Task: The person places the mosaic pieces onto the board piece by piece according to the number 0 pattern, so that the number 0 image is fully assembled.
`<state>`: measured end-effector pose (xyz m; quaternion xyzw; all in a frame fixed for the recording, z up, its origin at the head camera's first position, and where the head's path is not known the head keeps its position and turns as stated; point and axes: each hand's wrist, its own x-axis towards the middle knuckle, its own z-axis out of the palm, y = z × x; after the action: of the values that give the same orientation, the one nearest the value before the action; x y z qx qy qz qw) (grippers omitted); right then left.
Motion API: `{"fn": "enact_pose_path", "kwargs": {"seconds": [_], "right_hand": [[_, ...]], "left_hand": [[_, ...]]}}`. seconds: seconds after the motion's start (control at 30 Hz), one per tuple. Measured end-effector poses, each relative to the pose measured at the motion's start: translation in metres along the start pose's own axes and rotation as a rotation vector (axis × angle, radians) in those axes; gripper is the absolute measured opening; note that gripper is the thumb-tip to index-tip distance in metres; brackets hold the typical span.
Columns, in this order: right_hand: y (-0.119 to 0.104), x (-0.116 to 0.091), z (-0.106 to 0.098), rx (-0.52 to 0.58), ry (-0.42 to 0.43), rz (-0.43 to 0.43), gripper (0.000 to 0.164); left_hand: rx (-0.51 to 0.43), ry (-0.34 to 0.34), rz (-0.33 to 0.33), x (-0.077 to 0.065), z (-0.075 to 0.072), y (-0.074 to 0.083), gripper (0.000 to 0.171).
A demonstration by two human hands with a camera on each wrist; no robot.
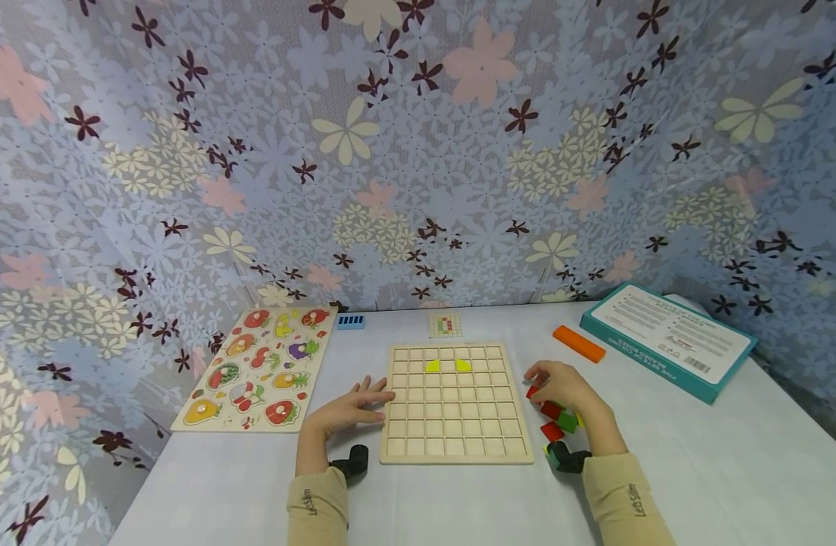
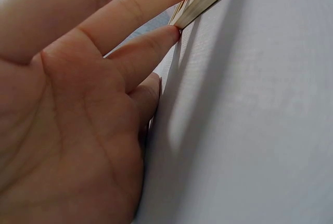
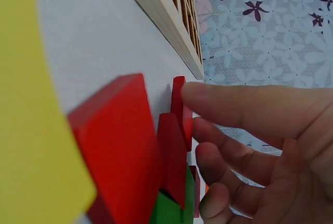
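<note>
A square wooden grid board (image 1: 454,412) holds two yellow pieces (image 1: 464,365) in its upper rows. My left hand (image 1: 350,409) lies at the board's left edge with fingers spread. In the left wrist view, its fingertips (image 2: 174,34) meet the side of the board (image 2: 210,0). To the right of the board, my right hand (image 1: 563,385) pinches a red block (image 3: 178,99) between thumb and index finger at the far end of a small pile. More red blocks (image 3: 122,146), green ones (image 3: 169,208) and a yellow one (image 3: 41,109) lie under this hand.
A small pattern card (image 1: 446,325) lies behind the board, with a blue slotted object (image 1: 351,321) to its left. The fruit puzzle board (image 1: 261,368) is at the left. An orange bar (image 1: 578,344) and a teal-and-white box (image 1: 666,337) lie at the back right.
</note>
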<state>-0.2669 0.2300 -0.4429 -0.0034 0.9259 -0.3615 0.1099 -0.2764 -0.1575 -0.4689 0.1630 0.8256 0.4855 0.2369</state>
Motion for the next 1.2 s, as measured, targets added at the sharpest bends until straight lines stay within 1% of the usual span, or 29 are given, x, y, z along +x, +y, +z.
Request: {"fn": "enact_pose_path", "kwargs": {"seconds": [0.13, 0.27, 0.7, 0.9, 1.2], "right_hand": [[-0.0003, -0.0006, 0.0003, -0.003, -0.013, 0.012, 0.031], [-0.0014, -0.0016, 0.0004, -0.020, -0.012, 0.007, 0.031], [0.0019, 0.0012, 0.0016, -0.039, 0.001, -0.052, 0.043], [0.0002, 0.0007, 0.0011, -0.033, 0.011, -0.054, 0.041], [-0.0040, 0.0011, 0.0021, 0.001, 0.065, -0.019, 0.038]], "left_hand": [[0.001, 0.003, 0.001, -0.0001, -0.0003, 0.0003, 0.051], [0.002, 0.003, 0.001, 0.0002, -0.0005, -0.0001, 0.051], [-0.009, 0.000, 0.000, -0.0011, 0.0002, 0.0010, 0.051], [-0.010, 0.000, 0.002, -0.0015, 0.0002, 0.0018, 0.051], [-0.010, 0.003, 0.005, -0.0008, 0.0003, 0.0008, 0.051]]}}
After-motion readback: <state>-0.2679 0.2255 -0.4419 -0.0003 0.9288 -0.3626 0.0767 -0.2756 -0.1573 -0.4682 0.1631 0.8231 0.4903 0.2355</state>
